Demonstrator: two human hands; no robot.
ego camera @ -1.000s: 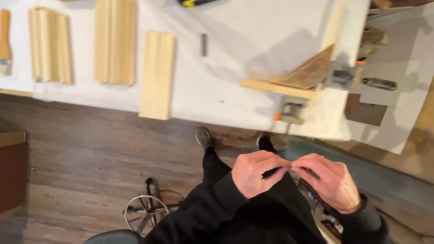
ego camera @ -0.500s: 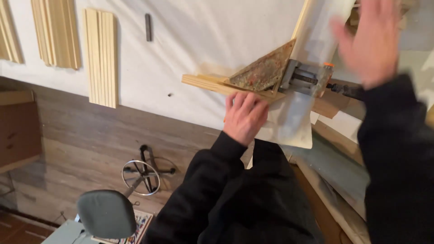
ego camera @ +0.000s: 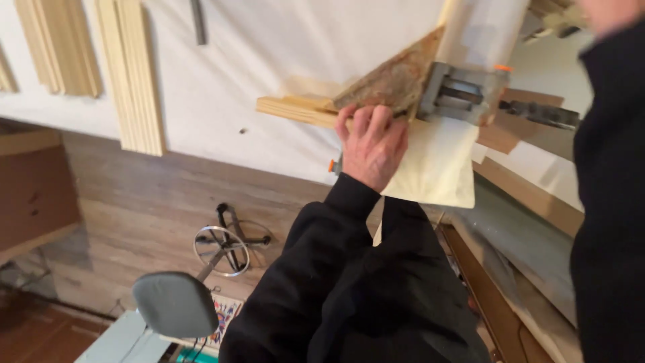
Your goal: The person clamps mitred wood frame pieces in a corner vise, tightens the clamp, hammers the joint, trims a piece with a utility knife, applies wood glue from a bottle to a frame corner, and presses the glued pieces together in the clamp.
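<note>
Pale wooden strip [ego camera: 295,109] under left hand [ego camera: 371,144], fingers pressed flat; right hand [ego camera: 605,12] raised, apparently empty; closer than before.

A: Log colours — your sleeve [ego camera: 322,228] is black, the table cover [ego camera: 282,81] white.

B: Noted. You have a pale wood strip [ego camera: 295,109], a mottled brown triangle [ego camera: 396,81], a grey clamp [ego camera: 463,94] with an orange tip — cream sheet [ego camera: 437,168] below.

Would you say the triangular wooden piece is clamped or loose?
Clamped: the grey clamp grips the triangular piece, with the left hand resting on it.
</note>
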